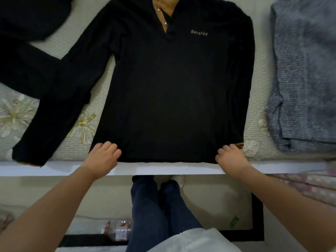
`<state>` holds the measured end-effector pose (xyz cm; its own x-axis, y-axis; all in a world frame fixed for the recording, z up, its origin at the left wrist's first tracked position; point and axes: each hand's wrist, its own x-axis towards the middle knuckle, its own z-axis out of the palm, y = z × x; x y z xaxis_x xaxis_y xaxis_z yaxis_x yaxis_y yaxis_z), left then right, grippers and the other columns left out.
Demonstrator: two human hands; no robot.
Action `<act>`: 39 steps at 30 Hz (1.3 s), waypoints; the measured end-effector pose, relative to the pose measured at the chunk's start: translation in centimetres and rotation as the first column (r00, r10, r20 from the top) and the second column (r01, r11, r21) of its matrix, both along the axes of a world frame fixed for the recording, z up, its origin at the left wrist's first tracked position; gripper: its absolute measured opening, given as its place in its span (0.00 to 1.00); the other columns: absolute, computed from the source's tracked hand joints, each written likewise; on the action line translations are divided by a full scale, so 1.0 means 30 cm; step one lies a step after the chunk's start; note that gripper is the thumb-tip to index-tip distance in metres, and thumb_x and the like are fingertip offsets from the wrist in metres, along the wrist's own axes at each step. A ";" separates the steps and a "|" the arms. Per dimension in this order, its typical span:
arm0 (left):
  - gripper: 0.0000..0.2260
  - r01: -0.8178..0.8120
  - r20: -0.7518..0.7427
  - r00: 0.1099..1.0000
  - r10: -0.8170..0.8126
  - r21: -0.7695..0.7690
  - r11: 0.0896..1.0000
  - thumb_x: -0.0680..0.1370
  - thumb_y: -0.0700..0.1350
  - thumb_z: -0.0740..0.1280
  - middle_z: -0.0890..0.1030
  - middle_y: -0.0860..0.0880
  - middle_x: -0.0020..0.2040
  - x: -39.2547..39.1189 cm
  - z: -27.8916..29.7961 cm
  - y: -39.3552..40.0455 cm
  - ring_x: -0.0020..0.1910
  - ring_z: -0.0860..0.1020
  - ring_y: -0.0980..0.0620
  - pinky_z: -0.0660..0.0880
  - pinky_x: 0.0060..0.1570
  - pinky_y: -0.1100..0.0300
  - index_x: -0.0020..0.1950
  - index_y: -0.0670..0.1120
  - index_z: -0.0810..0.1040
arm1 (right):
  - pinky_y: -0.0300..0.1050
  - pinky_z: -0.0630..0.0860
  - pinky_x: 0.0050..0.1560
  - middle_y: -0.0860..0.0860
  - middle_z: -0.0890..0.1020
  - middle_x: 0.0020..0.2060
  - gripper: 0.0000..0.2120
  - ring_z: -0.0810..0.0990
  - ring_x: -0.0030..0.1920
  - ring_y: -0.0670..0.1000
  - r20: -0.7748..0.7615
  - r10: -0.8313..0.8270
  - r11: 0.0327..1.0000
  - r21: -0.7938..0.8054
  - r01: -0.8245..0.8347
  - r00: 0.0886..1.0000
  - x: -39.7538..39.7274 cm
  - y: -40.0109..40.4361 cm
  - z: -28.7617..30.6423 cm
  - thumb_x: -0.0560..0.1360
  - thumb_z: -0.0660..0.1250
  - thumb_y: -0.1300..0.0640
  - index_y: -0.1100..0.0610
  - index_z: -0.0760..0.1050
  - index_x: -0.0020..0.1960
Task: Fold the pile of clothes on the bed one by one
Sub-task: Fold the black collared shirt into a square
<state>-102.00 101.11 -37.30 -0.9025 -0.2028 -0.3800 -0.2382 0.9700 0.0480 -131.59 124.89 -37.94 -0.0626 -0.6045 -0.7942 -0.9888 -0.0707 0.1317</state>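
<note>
We grip the near hem of the black shirt (163, 91) with both hands: the left hand (103, 157) pinches the left corner with curled fingers, the right hand (231, 158) pinches the right corner likewise. The shirt lies flat, front up, in the middle of the bed (101, 84), its hem at the near edge. Its left sleeve is spread out towards the near left; the right sleeve appears tucked along the body. We judge this garment unfolded as yet. A folded grey knit (305, 79) lies to the right, apparently done. More dark clothing (27, 42) waits at the far left.
</note>
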 end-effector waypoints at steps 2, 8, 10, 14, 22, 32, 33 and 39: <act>0.19 -0.002 0.011 1.000 0.002 -0.013 1.000 0.45 0.36 0.80 0.72 0.45 0.26 0.015 -0.002 -0.003 0.24 0.73 0.46 0.71 0.24 0.58 0.27 0.41 0.74 | 0.48 0.64 0.55 0.56 0.74 0.54 0.15 0.71 0.56 0.55 0.012 -0.002 1.000 -0.012 0.002 1.000 0.019 0.005 -0.004 0.75 0.55 0.66 0.60 0.72 0.59; 0.15 -0.146 0.099 0.984 0.149 -0.033 0.989 0.52 0.35 0.79 0.75 0.41 0.32 0.021 0.009 0.041 0.31 0.76 0.43 0.74 0.32 0.51 0.33 0.38 0.77 | 0.47 0.63 0.57 0.54 0.74 0.56 0.14 0.70 0.58 0.55 0.026 -0.105 0.994 0.009 0.105 0.994 0.062 0.014 0.010 0.76 0.56 0.62 0.57 0.72 0.59; 0.11 -0.167 0.300 0.937 0.179 -0.065 0.984 0.72 0.46 0.69 0.76 0.44 0.48 -0.013 0.024 0.032 0.50 0.74 0.44 0.71 0.45 0.51 0.51 0.43 0.77 | 0.47 0.63 0.59 0.53 0.73 0.57 0.15 0.70 0.59 0.55 0.042 -0.161 0.987 0.022 0.161 0.986 0.067 0.008 0.027 0.78 0.56 0.52 0.56 0.71 0.61; 0.19 -0.167 0.570 0.816 0.099 0.068 0.984 0.78 0.57 0.54 0.74 0.47 0.57 -0.115 0.066 -0.042 0.58 0.71 0.48 0.68 0.47 0.57 0.61 0.47 0.71 | 0.46 0.69 0.49 0.55 0.76 0.47 0.21 0.75 0.53 0.55 0.187 -0.431 0.900 0.025 0.434 0.883 0.041 -0.042 0.084 0.78 0.54 0.43 0.60 0.75 0.51; 0.17 -0.285 0.136 0.956 0.261 0.215 0.934 0.79 0.48 0.58 0.67 0.45 0.67 -0.451 0.084 -0.127 0.66 0.65 0.47 0.68 0.59 0.54 0.68 0.45 0.66 | 0.52 0.71 0.48 0.63 0.77 0.50 0.15 0.74 0.52 0.62 0.235 -0.744 0.449 -0.517 0.729 0.625 -0.102 -0.164 0.132 0.75 0.65 0.57 0.67 0.74 0.57; 0.22 -0.435 0.012 0.893 0.450 0.285 0.854 0.79 0.48 0.58 0.52 0.48 0.76 -0.683 -0.031 -0.084 0.75 0.47 0.48 0.52 0.71 0.53 0.73 0.52 0.59 | 0.44 0.65 0.63 0.61 0.70 0.67 0.33 0.70 0.65 0.59 0.545 -0.838 -0.145 -0.262 0.954 0.022 -0.301 -0.253 0.006 0.73 0.65 0.67 0.59 0.54 0.74; 0.22 -0.443 -0.005 0.886 0.463 0.282 0.851 0.79 0.48 0.58 0.53 0.49 0.76 -0.707 -0.037 -0.073 0.75 0.48 0.49 0.52 0.71 0.53 0.73 0.52 0.59 | 0.41 0.64 0.64 0.60 0.70 0.66 0.31 0.70 0.65 0.58 0.590 -0.807 -0.134 -0.251 0.959 0.041 -0.315 -0.245 0.007 0.73 0.63 0.69 0.59 0.57 0.73; 0.22 -0.445 -0.082 0.872 0.483 0.277 0.851 0.79 0.48 0.59 0.55 0.47 0.75 -0.939 -0.051 0.003 0.75 0.49 0.48 0.50 0.71 0.53 0.73 0.50 0.60 | 0.44 0.67 0.62 0.60 0.74 0.56 0.25 0.72 0.53 0.52 0.751 -0.660 -0.466 -0.438 0.769 0.028 -0.677 -0.112 0.150 0.73 0.59 0.69 0.58 0.66 0.69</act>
